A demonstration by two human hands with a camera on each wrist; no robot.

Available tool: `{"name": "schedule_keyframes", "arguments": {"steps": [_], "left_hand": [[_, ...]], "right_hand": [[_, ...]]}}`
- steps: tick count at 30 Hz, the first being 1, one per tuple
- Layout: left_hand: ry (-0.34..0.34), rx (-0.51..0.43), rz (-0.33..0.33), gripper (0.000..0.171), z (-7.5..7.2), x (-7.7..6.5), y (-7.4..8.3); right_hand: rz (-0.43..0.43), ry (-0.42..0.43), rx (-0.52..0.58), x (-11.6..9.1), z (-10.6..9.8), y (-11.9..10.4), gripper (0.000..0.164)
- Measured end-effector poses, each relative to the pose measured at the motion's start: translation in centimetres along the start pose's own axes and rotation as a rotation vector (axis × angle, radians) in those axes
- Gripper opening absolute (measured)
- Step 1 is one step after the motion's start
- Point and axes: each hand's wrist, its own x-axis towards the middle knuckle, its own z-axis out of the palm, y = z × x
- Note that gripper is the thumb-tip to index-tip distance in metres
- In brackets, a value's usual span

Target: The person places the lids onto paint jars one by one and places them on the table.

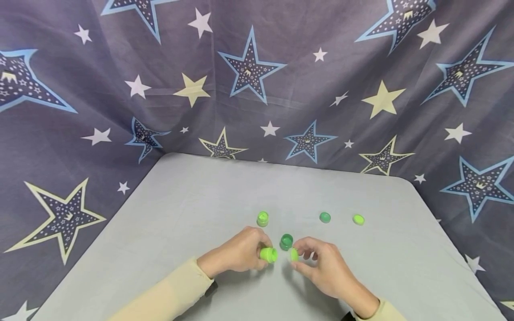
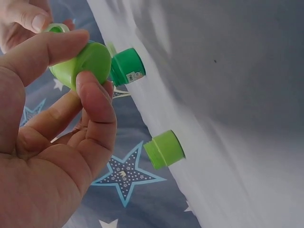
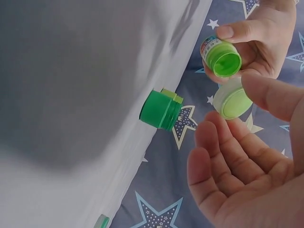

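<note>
My left hand [image 1: 245, 250] grips a light green paint jar [image 1: 268, 255], tilted on its side with its open mouth toward the right hand. In the right wrist view green paint shows inside that jar [image 3: 226, 62], and a printed label wraps its side. My right hand [image 1: 321, 263] pinches a light green lid [image 1: 294, 254] between thumb and fingers, a small gap from the jar's mouth. Just beyond the hands a dark green jar [image 1: 286, 241] stands upright and uncapped. Another light green jar [image 1: 263, 219], also uncapped, stands farther back near the left hand.
A dark green lid [image 1: 325, 217] and a light green lid [image 1: 358, 219] lie on the white-covered table [image 1: 192, 196], back and to the right. A dark star-patterned cloth [image 1: 249, 116] hangs around the table's back and sides.
</note>
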Motion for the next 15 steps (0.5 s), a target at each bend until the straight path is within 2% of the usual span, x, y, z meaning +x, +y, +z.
{"name": "schedule_keyframes", "arguments": {"steps": [15], "left_hand": [[-0.003, -0.003, 0.02, 0.029, 0.26, 0.03, 0.49]], "right_hand": [[0.006, -0.052, 0.042, 0.23, 0.79, -0.2, 0.027]]}}
